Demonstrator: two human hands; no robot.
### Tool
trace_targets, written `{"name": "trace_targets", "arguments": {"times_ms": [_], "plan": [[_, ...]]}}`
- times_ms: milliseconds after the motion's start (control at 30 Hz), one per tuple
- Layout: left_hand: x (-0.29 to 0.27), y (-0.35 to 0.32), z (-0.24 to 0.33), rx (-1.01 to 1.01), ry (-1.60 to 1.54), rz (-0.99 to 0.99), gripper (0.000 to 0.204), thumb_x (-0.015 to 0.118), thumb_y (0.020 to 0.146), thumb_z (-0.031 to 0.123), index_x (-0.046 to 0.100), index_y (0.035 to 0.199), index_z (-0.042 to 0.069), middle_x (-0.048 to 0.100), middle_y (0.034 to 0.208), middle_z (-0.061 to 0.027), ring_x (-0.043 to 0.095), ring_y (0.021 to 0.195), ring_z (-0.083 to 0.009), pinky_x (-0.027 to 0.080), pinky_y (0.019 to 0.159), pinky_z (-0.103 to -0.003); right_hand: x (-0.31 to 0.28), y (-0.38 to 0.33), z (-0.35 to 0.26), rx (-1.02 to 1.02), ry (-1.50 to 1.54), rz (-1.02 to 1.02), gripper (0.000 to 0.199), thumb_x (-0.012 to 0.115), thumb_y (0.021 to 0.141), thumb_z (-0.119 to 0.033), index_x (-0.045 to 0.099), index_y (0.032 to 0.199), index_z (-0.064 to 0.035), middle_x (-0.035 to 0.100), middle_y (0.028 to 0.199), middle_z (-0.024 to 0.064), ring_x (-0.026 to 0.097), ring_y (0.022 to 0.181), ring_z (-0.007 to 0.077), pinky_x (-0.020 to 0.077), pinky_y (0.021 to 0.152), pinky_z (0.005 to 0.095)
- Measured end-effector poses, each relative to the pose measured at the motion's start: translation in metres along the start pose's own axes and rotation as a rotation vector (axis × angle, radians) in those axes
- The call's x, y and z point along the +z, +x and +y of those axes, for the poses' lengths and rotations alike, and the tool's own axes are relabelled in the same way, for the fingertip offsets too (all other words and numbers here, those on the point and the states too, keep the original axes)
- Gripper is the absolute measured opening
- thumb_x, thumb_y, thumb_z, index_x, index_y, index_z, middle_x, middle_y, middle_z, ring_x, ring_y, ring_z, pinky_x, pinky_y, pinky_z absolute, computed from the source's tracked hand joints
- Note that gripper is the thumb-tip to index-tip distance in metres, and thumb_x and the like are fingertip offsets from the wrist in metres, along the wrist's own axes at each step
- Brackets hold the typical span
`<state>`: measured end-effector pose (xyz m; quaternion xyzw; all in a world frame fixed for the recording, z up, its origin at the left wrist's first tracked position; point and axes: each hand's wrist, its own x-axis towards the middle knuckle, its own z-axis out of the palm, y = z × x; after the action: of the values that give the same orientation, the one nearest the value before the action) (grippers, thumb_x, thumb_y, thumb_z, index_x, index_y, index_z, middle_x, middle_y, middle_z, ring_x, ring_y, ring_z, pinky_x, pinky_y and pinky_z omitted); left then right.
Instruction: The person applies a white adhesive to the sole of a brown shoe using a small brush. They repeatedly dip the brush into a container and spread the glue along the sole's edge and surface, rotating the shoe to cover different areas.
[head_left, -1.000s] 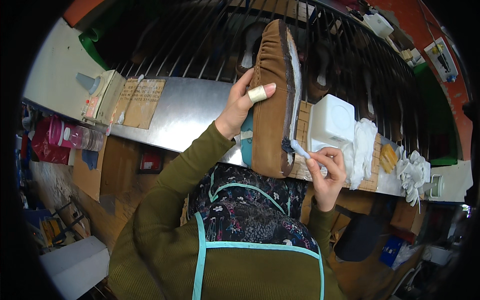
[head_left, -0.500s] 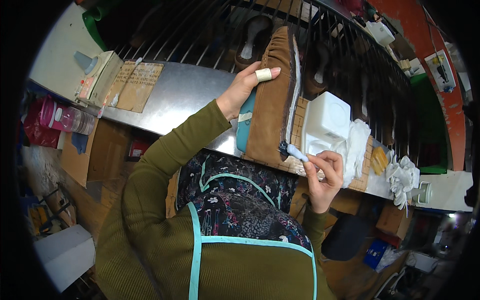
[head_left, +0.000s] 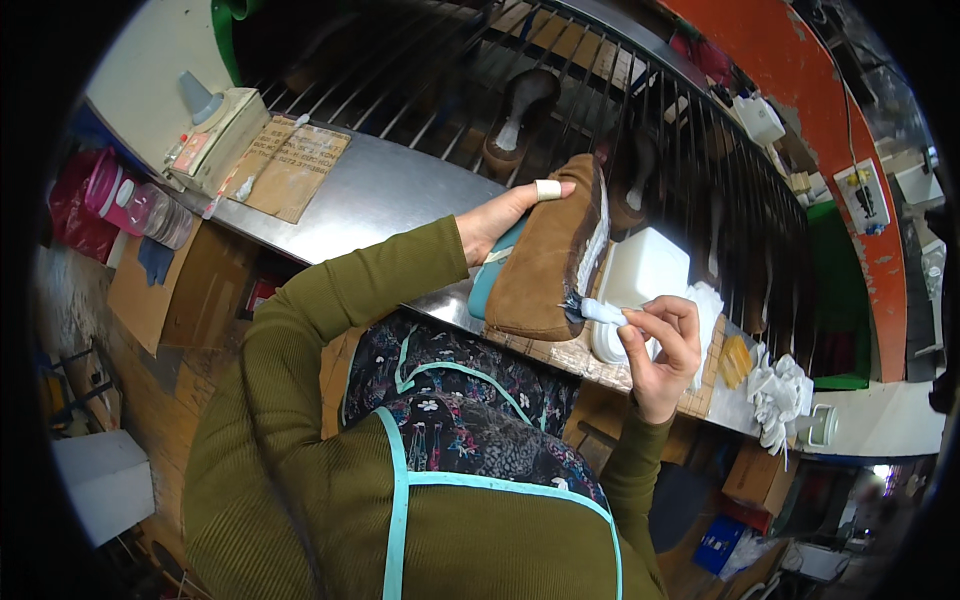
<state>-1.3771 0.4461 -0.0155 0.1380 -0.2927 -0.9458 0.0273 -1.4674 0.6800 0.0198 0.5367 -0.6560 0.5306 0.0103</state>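
Note:
My left hand (head_left: 497,217) grips a brown suede shoe (head_left: 548,260) on a teal last, its sole turned to the right; a white tape band wraps the thumb. My right hand (head_left: 664,352) pinches a small white-handled brush (head_left: 595,310), whose dark tip touches the shoe's heel end at the sole edge. The shoe hangs just above the front edge of the metal bench (head_left: 380,200), over a tiled wooden pad (head_left: 560,352).
A white tub (head_left: 645,270) and crumpled white cloths (head_left: 778,395) lie right of the shoe. A cardboard sheet (head_left: 290,165) and a cream dispenser (head_left: 212,135) sit at the left. A black barred rack (head_left: 620,110) with shoe lasts runs behind the bench. Boxes stand under the bench.
The shoe has dropped and tilted toward me in my left hand. My right hand has brought the brush up against the shoe's heel edge.

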Motion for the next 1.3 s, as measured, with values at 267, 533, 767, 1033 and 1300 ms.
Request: {"name": "trace_targets", "arguments": {"times_ms": [267,533,767,1033,1300], "plan": [[-0.010,-0.006,-0.003,-0.037,-0.027,-0.094,0.041,0.062,0.088,0.039,0.061,0.112,0.005,0.067,0.104,-0.0079,0.066,0.086,-0.0154,0.056,0.078,-0.030,0.003,0.025,-0.003,-0.108,0.086,-0.100,0.020,0.077,0.072,-0.001,0.072,0.091,0.0014,0.052,0.093,0.0055,0.056,0.073,0.0123,0.0460,0.060,0.0231],[0.004,-0.031,-0.008,-0.081,-0.013,-0.169,0.046,0.057,0.090,0.044,0.059,0.117,0.007,0.064,0.113,-0.0096,0.064,0.094,-0.0191,0.053,0.084,-0.034,0.013,0.041,-0.007,-0.162,0.184,-0.163,0.020,0.078,0.072,-0.004,0.073,0.091,0.0011,0.053,0.094,0.0064,0.056,0.075,0.0131,0.0474,0.063,0.0238],[-0.013,-0.073,-0.021,0.234,0.605,-0.447,0.046,0.058,0.092,0.029,0.048,0.134,0.012,0.057,0.128,-0.0038,0.054,0.117,-0.0143,0.041,0.105,-0.033,0.035,0.069,-0.010,-0.225,0.340,-0.357,0.018,0.079,0.072,-0.007,0.074,0.088,-0.0018,0.053,0.097,0.0068,0.056,0.082,0.0151,0.0480,0.069,0.0270],[-0.011,-0.116,-0.027,-0.175,0.432,-0.388,0.049,0.064,0.089,0.016,0.046,0.133,0.005,0.057,0.124,-0.0118,0.062,0.105,-0.0221,0.054,0.089,-0.031,0.075,0.107,-0.015,-0.221,0.584,-0.708,0.018,0.080,0.073,-0.009,0.075,0.089,-0.0038,0.054,0.095,0.0053,0.057,0.078,0.0121,0.0482,0.064,0.0241],[-0.011,-0.124,-0.049,-0.384,-0.027,-0.430,0.052,0.063,0.088,0.025,0.046,0.133,0.004,0.057,0.124,-0.0145,0.062,0.105,-0.0235,0.055,0.087,-0.033,0.100,0.123,-0.010,-0.270,0.592,-0.958,0.019,0.081,0.073,-0.015,0.076,0.089,-0.0074,0.054,0.095,0.0041,0.053,0.073,0.0097,0.0437,0.058,0.0235]]}}
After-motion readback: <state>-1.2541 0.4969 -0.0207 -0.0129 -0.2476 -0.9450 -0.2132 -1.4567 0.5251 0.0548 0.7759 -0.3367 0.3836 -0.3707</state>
